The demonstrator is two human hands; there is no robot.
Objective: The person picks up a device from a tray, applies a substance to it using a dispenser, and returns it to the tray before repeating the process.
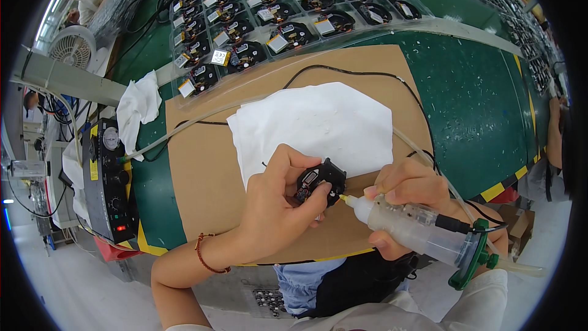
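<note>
Between the thumb and fingers of my left hand (278, 199) is a small black round electronic housing (321, 179), tilted, with parts showing inside it. My right hand (416, 193) grips a clear dispensing syringe (413, 230) with a white front end and a green cap at its back. The syringe's yellowish needle tip (344, 197) points left and lies at the right edge of the housing; whether it touches cannot be made out. A white cloth (315, 125) is spread just beyond both hands, on a brown cardboard sheet (202, 190).
Clear trays (245, 76) at the back hold many black housings with silver battery packs. A black dispenser box (107, 178) with knobs stands at left, by a crumpled white cloth (139, 107). A clear hose (196, 117) and black cable (355, 72) cross the green table mat (471, 104).
</note>
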